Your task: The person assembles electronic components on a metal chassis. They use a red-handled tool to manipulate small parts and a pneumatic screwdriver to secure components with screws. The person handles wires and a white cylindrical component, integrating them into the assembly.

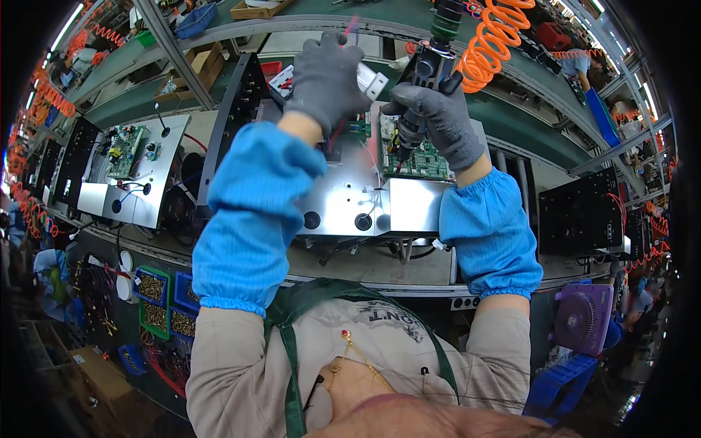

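My right hand point(445, 120), in a grey glove, is wrapped round a power screwdriver point(423, 69). Its bit points down at a green circuit board point(420, 162) on a shiny metal chassis point(343, 201). My left hand point(326, 80), also gloved, is raised over the chassis's far left part with its fingers curled. A thin reddish streak, perhaps a wire, shows at those fingertips, blurred by motion. Beside this hand a silver metal piece point(372, 82) with holes sticks out; whether the hand grips it is hidden. Thin wires run across the chassis below it.
An orange coiled hose point(493, 44) hangs at the screwdriver. Another chassis point(135, 171) with a board stands left, and a black panel point(580, 212) right. Bins of screws point(152, 286) lie lower left. A purple fan point(584, 319) stands lower right. A metal rail point(292, 23) crosses behind.
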Demonstrator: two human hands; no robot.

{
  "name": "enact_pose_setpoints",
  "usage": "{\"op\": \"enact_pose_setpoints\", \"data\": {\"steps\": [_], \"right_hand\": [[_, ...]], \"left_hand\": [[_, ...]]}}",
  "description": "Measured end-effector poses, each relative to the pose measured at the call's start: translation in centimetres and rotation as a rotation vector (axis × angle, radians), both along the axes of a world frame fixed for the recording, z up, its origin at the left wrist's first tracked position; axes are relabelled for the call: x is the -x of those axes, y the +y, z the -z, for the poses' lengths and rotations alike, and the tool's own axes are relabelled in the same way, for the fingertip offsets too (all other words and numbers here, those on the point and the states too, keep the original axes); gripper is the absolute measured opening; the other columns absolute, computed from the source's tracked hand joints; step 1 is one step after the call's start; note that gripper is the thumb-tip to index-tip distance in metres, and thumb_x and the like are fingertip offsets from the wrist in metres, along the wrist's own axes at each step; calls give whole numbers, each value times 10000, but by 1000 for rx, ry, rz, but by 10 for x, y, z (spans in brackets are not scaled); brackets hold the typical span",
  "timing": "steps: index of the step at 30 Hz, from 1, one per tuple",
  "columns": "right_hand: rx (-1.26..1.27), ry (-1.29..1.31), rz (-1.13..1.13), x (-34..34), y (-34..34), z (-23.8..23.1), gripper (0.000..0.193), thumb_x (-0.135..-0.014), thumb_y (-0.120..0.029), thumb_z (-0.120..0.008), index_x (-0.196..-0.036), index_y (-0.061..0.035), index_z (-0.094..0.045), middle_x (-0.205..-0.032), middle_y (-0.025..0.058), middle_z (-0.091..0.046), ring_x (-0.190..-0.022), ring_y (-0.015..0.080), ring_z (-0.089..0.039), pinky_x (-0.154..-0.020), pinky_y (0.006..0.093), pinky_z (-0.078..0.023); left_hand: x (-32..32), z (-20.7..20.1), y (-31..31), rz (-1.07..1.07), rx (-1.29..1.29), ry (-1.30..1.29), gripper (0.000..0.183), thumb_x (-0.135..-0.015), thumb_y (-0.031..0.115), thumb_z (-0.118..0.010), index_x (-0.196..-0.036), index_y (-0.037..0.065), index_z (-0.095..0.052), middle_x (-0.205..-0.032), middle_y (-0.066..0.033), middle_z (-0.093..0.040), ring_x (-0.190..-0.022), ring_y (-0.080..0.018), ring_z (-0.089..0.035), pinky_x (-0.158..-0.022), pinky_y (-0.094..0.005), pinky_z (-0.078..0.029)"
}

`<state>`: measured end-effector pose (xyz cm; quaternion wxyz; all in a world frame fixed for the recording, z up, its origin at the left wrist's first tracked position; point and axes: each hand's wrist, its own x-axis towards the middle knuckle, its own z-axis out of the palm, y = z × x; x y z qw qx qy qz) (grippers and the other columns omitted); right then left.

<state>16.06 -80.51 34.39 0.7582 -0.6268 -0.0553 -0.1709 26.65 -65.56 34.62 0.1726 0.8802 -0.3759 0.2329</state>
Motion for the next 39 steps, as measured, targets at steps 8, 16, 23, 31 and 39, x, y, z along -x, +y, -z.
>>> {"op": "enact_pose_setpoints", "data": {"steps": [8,16,23,31,39], "right_hand": [[78,80,-11,8,15,-11,255,-722,-147,-708,-908,-15,-594,-718,93,-636,-542,139,-607,-428,235,-437],[76,100,-1,4,13,-2,258,-723,-139,-707,-913,-9,-590,-736,90,-637,-581,172,-638,-498,279,-495],[107,136,54,6,13,-5,251,-710,-134,-731,-880,23,-633,-722,113,-665,-629,174,-667,-542,253,-504],[149,155,6,10,14,-11,341,-711,-127,-715,-1004,9,-603,-784,99,-651,-699,210,-678,-623,293,-539],[211,145,-53,10,16,-13,405,-731,-144,-698,-1092,-2,-583,-856,65,-620,-771,214,-674,-708,337,-546]], "left_hand": [[90,80,87,212,569,-92,419,-692,56,-737,-1093,93,-623,-1088,-112,-494,-977,-244,-525,-777,-331,-450],[94,140,160,238,410,514,165,-749,131,-689,-868,42,-620,-842,-125,-608,-776,-299,-599,-682,-365,-494],[108,84,155,421,-35,46,239,-681,23,-609,-919,48,-613,-1004,-142,-593,-997,-328,-583,-825,-401,-489],[90,76,130,9,331,209,349,-884,153,-574,-1225,88,-534,-956,-147,-619,-928,-332,-599,-797,-373,-482],[64,55,126,-74,845,667,418,-870,122,-634,-1263,55,-509,-862,-51,-590,-790,-90,-549,-682,-258,-470]]}}
